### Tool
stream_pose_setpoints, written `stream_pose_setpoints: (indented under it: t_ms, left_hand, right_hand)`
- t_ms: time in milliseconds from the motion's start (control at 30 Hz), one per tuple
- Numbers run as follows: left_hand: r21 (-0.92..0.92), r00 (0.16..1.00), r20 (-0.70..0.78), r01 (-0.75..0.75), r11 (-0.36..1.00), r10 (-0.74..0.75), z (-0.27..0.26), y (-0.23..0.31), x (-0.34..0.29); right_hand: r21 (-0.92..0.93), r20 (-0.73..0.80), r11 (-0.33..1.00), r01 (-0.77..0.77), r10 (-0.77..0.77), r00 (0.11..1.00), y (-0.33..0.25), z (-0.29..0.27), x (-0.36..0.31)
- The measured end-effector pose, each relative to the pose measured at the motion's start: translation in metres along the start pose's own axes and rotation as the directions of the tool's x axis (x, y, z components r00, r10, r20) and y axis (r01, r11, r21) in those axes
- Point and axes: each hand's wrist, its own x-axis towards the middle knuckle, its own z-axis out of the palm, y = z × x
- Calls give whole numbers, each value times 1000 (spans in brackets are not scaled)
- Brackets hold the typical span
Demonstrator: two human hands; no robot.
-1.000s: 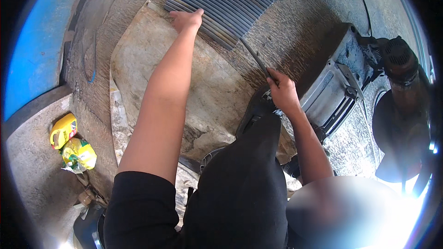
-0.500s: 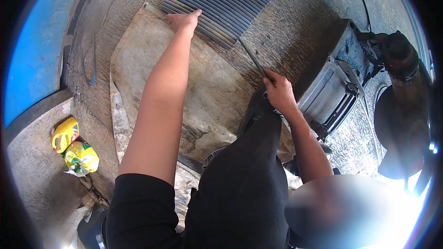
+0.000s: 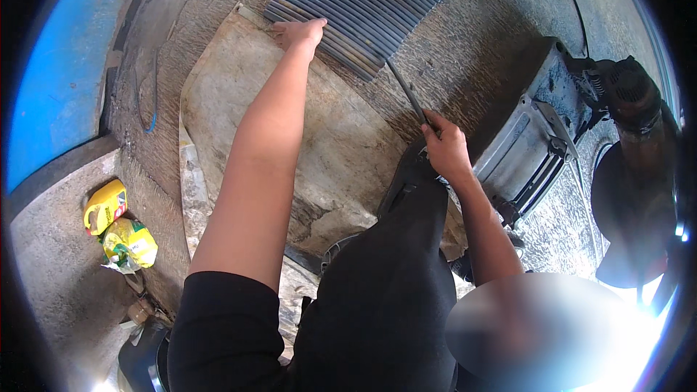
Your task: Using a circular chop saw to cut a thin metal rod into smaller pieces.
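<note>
Dark metal rods (image 3: 363, 7) lie side by side in a flat row on the rough floor, the nearest few browner than the rest. My left hand (image 3: 299, 32) rests against the near side of this row, thumb and fingers spread apart. Some of its fingertips are hard to see. Closed around one end of a single dark rod (image 3: 406, 91) is my right hand (image 3: 446, 148). That rod slants away from me, and its far end meets the near right corner of the row.
A stained sheet (image 3: 290, 123) covers the floor beneath my left arm. On the right stands a grey metal machine (image 3: 519, 152) with a dark motor (image 3: 630, 94). At left are a blue panel (image 3: 65, 65), a yellow jug (image 3: 106, 207) and a yellow-green bag (image 3: 131, 245).
The whole view has shifted slightly, so everything appears a little farther right. Both hands keep their places relative to the rods.
</note>
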Motion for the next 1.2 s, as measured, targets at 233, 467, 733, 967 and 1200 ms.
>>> stream_pose_setpoints:
  t_ms: [233, 467, 733, 967, 1200]
  left_hand:
    - [74, 999, -32, -32, 997, 34, 0, 0, -1]
    - [90, 998, -49, -27, 996, 32, -2, 2, -7]
    - [73, 999, 31, -22, 997, 20, -3, 2, -3]
    - [164, 987, -58, -141, 976, 152, -4, 2, -22]
    - [-179, 970, -155, -216, 960, 190, 50, -22, -87]
  right_hand:
    - [-19, -36, 1000, 8, -8, 999, 6, 9, 1]
    - [12, 76, 999, -42, 41, 996, -1, 12, -5]
    - [115, 113, 986, -123, 110, 988, 19, 22, -3]
    - [191, 122, 973, -129, 107, 987, 28, 29, -8]
    - [232, 131, 950, -211, 185, 974, 38, 20, -18]
